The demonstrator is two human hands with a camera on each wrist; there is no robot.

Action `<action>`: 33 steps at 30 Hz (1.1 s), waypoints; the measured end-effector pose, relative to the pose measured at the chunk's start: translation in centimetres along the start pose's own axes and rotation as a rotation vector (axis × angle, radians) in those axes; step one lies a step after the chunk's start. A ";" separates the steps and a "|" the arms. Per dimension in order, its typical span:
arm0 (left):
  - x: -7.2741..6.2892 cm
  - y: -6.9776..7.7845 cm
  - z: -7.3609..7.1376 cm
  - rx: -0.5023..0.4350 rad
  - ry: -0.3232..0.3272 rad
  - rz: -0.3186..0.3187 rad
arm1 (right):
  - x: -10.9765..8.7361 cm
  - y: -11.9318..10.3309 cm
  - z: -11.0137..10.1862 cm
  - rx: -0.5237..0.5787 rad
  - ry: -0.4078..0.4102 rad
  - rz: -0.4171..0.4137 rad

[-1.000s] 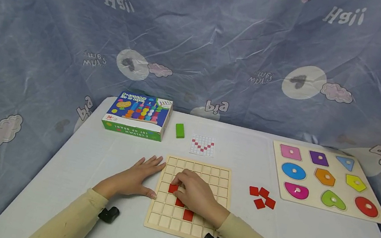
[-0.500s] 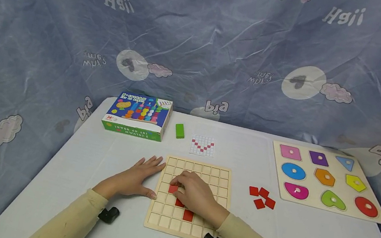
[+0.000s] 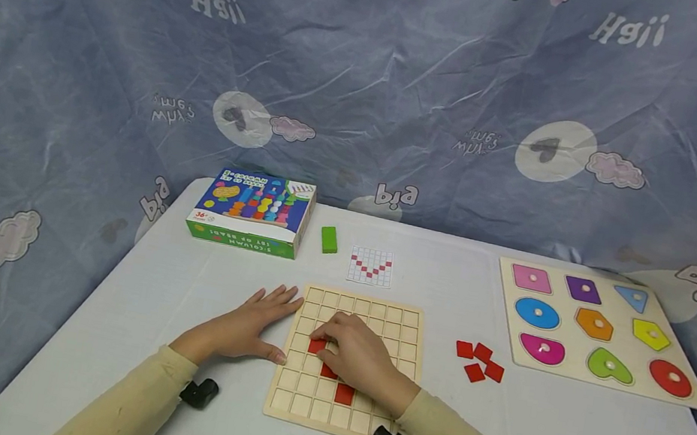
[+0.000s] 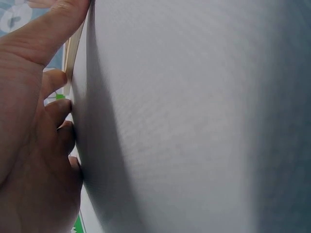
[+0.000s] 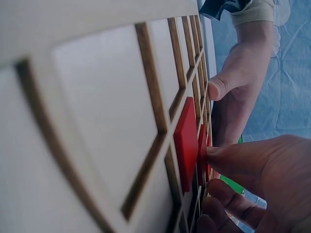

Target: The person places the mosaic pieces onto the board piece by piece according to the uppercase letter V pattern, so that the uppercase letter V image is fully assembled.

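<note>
In the head view, a wooden grid board (image 3: 339, 427) lies flat on the table. Three red square tiles sit in its cells in a diagonal: an upper tile (image 3: 316, 346), a middle one partly under the right hand, and a lower tile (image 3: 344, 394). My right hand (image 3: 361, 356) is over the board, thumb and index finger at opposite edges of the upper tile. In the right wrist view the thumb (image 5: 214, 154) meets a red tile, with the other fingers bent below it. My left hand (image 3: 245, 327) lies spread on the table, fingertips and thumb at the board's left edge.
Several loose red tiles (image 3: 479, 361) lie right of the board. Behind it are a pattern card (image 3: 371, 266), a green block (image 3: 329, 239) and a bead-set box (image 3: 251, 212). A knobbed shape puzzle (image 3: 604, 330) lies at the right; a patterned cloth (image 3: 367, 99) hangs behind the table.
The right index finger has shifted slightly toward the upper tile's far edge, and that tile now sits flat in its cell. My left hand stays where it was.
</note>
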State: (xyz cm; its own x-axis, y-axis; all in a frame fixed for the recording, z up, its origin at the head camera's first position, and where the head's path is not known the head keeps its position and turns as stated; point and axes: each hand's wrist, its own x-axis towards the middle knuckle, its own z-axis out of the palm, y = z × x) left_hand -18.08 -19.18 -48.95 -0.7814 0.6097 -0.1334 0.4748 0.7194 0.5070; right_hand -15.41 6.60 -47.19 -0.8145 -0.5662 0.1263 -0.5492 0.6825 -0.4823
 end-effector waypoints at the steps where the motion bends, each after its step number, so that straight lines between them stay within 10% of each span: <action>1: 0.0 0.0 0.0 0.001 0.000 0.001 | 0.0 0.0 0.0 0.002 -0.001 0.003; 33: 0.0 0.3 0.1 0.002 0.002 -0.020 | -2.1 1.7 -1.7 0.099 0.024 0.107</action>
State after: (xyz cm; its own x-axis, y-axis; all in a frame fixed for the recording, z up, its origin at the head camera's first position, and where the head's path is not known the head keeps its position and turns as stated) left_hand -17.94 -18.97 -48.87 -0.7915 0.5946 -0.1412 0.4599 0.7317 0.5030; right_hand -14.95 9.78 -46.81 -0.8723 -0.4807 0.0894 -0.4387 0.6887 -0.5773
